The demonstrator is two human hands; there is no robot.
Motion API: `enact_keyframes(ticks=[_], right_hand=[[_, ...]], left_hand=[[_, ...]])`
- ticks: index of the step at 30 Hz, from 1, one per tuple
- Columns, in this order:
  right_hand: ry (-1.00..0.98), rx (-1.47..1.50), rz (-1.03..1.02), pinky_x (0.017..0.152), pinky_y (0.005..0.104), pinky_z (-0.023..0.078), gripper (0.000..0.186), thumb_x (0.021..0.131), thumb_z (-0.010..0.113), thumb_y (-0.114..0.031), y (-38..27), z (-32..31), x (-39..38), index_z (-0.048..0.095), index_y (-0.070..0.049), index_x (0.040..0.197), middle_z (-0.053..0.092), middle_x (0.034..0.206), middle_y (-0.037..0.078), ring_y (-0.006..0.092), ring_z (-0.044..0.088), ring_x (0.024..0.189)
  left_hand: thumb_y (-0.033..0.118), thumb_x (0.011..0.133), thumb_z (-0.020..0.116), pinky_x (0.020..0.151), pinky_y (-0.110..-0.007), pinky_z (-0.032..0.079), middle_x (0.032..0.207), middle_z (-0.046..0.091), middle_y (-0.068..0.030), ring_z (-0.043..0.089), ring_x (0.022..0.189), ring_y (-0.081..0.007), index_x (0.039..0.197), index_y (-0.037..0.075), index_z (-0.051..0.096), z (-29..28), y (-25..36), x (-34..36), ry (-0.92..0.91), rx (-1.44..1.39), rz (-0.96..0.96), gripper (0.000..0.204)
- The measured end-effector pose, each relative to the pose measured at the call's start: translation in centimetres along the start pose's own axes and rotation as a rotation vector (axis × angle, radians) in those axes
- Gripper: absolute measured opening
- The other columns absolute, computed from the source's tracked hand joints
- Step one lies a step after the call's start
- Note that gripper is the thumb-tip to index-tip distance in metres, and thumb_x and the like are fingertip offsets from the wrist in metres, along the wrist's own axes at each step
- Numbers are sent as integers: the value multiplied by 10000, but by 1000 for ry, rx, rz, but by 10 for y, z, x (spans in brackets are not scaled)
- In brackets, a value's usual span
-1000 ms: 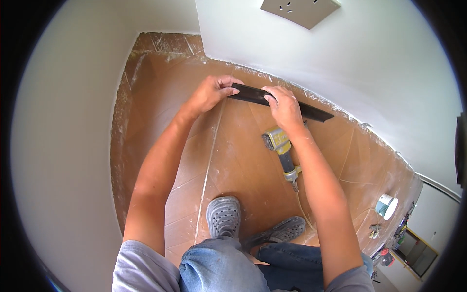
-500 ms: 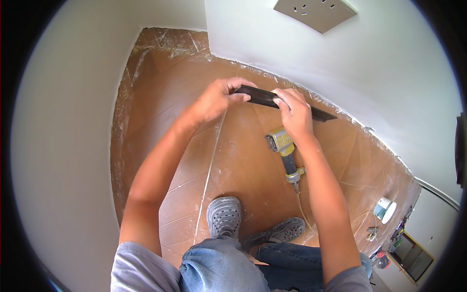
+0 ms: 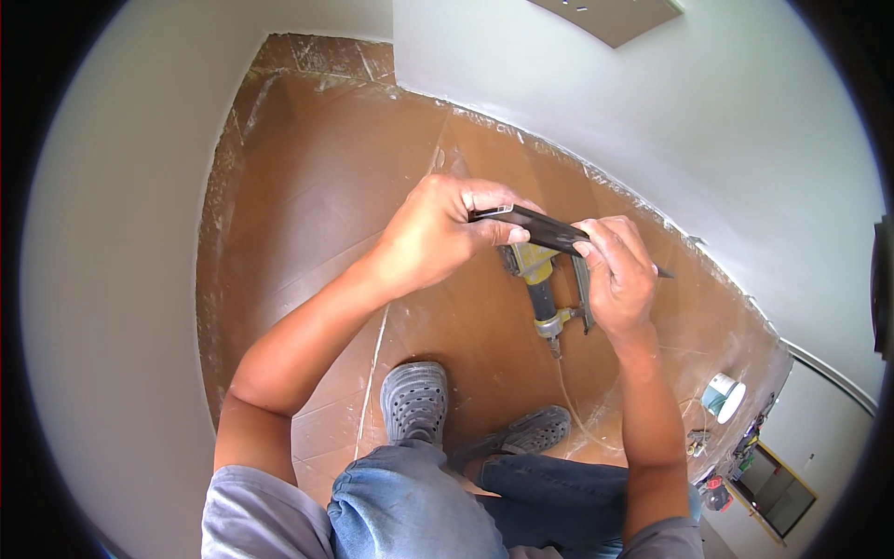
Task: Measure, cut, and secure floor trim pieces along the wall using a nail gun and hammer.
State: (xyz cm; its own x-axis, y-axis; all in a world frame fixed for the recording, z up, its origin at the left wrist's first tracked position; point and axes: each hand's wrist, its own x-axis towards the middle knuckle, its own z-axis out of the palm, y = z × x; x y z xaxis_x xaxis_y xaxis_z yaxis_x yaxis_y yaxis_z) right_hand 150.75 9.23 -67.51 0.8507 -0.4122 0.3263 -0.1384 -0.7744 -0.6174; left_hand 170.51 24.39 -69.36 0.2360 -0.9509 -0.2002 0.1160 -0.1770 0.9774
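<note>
**Dark strip point(image 3: 549, 230) held in the air above the brown floor point(image 3: 289, 177)**

The strip is long, narrow and glossy, and it is in the hands of the person, in front of the knees and apart from the white wall point(image 3: 643, 130). The left hand point(image 3: 430, 235) has its grip closed around the near end, with the thumb on the front face and the fingers behind. The right hand point(image 3: 622, 279) also has a closed grip, pinching the strip further along between thumb and fingers; a short tip comes out beyond it.

In my judgement, the piece is light and rather stiff, because it looks thin and stays straight between the hands. Its smooth face may be a little slippery, especially with dusty fingers. The end near the left hand seems to have a folded profile with thin edges, which could chip or bend if pressed hard. Therefore it is better to hold by the long edges, one hand near each end, with moderate pressure.

Behind the strip, a yellow and black nail gun point(image 3: 543, 300) lies on the floor, partly covered from view.
</note>
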Motion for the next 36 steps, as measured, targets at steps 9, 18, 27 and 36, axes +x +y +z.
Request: enact_keyframes(ticks=[9, 18, 27, 36], right_hand=[[-329, -69, 100, 693, 373, 483, 217, 803, 631, 118, -30, -85, -27, 673, 25, 995, 639, 895, 135, 294, 591, 778], [-340, -109, 102, 669, 366, 477, 229, 833, 651, 70, -60, -150, -79, 640, 28, 1058, 633, 862, 135, 280, 576, 741], [-182, -300, -9, 527, 350, 421, 427, 713, 905, -231, -79, -134, -120, 600, -38, 939, 609, 742, 82, 238, 537, 605], [-149, -345, -52, 494, 364, 395, 402, 702, 902, -257, -87, -120, -119, 613, -22, 853, 555, 675, 78, 254, 519, 573]], left_hand=[[179, 1026, 601, 987, -352, 502, 1208, 720, -109, 664, 1085, -195, 1330, 66, 650, 47, 33, -32, -269, 39, 19, 328], [99, 1014, 603, 983, -340, 498, 1212, 721, -106, 661, 1105, -183, 1327, 49, 651, 100, 53, -47, -440, -91, -5, 320], [28, 976, 647, 952, -301, 515, 1098, 749, -99, 663, 1048, -141, 1238, -19, 691, 128, 55, -91, -296, -251, -50, 270], [43, 842, 812, 809, -266, 541, 975, 765, -64, 677, 889, -95, 1020, -2, 776, 122, 53, -109, -29, -364, -178, 188]])
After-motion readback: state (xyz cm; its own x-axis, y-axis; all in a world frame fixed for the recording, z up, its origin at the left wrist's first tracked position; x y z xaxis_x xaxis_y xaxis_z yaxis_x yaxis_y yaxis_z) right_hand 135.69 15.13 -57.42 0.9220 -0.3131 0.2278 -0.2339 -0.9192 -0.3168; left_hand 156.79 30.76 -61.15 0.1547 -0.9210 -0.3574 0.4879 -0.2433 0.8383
